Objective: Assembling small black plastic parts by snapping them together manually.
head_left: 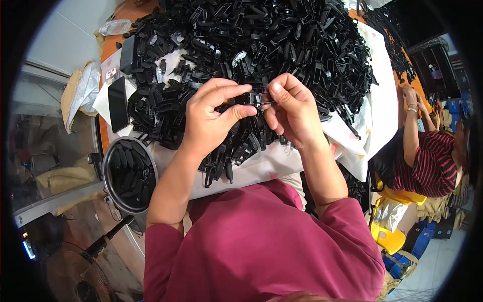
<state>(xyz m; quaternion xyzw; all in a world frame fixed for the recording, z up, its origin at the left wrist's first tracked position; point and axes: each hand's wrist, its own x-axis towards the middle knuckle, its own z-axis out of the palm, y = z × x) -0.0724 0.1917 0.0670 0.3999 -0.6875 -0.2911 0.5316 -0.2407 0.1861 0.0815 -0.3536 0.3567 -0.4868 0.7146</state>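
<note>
My left hand (214, 111) pinches a small black plastic part (255, 100) between thumb and forefinger, over the near side of a big heap of parts. A shiny, light-coloured bit shows on its right end. At that end my right hand (297, 108) is closed, thumb against fingers, by a thin dark sliver; what exactly it grips is too small to name. Beneath and beyond both hands spreads the heap of similar black plastic parts (322, 55), many with glinting metal pieces.
A round metal bowl (105, 173) of black parts stands at the left. Near it lie a dark phone (118, 104) and a clear plastic bottle (115, 27). White sheeting (380, 90) covers the orange table. A fan (80, 272) is lower left. Another person (427, 156) works at the right.
</note>
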